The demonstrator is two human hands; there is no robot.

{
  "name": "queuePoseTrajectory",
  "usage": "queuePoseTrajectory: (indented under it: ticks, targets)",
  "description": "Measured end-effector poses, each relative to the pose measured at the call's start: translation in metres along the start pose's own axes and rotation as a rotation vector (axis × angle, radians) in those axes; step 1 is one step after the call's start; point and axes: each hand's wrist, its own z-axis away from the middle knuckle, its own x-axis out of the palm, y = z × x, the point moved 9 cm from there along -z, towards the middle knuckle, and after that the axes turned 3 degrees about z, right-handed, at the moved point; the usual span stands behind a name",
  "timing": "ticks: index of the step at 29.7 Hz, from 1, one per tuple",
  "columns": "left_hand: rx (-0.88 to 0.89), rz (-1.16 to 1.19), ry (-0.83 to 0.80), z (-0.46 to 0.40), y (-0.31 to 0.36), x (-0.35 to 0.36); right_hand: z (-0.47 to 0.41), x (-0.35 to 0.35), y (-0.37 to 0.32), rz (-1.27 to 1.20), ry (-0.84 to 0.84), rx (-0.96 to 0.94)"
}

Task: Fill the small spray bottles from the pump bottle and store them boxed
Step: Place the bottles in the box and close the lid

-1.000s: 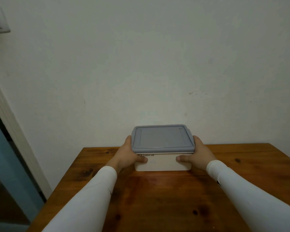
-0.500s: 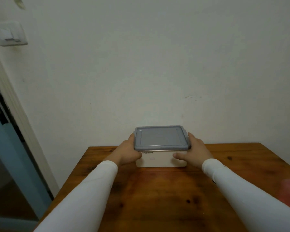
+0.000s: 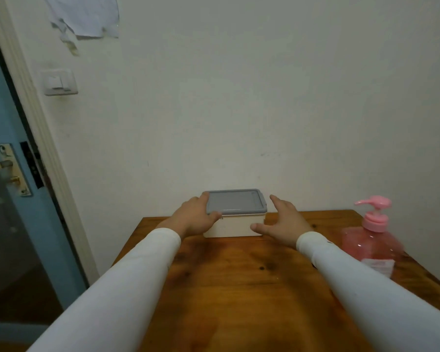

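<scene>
A white box (image 3: 235, 225) with a grey lid (image 3: 235, 201) stands against the wall at the back of the wooden table (image 3: 239, 288). My left hand (image 3: 194, 218) grips the box's left end, thumb on the front lid edge. My right hand (image 3: 283, 222) hovers just off the box's right end, fingers spread, touching nothing. A pink pump bottle (image 3: 371, 237) stands on the table at the right, slightly blurred. No small spray bottles show.
A blue door (image 3: 8, 199) with a brass handle stands at the left beyond the table's edge. A light switch (image 3: 59, 82) and torn paper (image 3: 84, 19) are on the wall.
The box has gone back against the wall. My right hand has let go and drawn away to the right. The view has tilted, bringing the pink pump bottle into sight.
</scene>
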Motion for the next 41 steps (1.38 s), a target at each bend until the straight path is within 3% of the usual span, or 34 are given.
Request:
queuePoseTrajectory:
  ticks: [14,20,24,30,41]
  targets:
    - [0.083,0.021,0.009,0.094,0.06,0.0,0.114,-0.038,-0.007,-0.002,0.096,-0.078]
    - [0.091,0.054,-0.007,0.112,0.069,0.008,0.165,-0.098,0.021,-0.007,0.527,-0.029]
    - [0.102,0.076,-0.013,0.117,0.08,0.02,0.189,-0.131,0.058,0.0,0.708,0.158]
    - [0.112,0.066,-0.018,0.111,0.084,0.029,0.178,-0.121,0.116,0.015,0.583,0.443]
    - [0.137,0.059,-0.024,0.094,0.093,0.044,0.149,-0.084,0.143,-0.056,0.502,0.42]
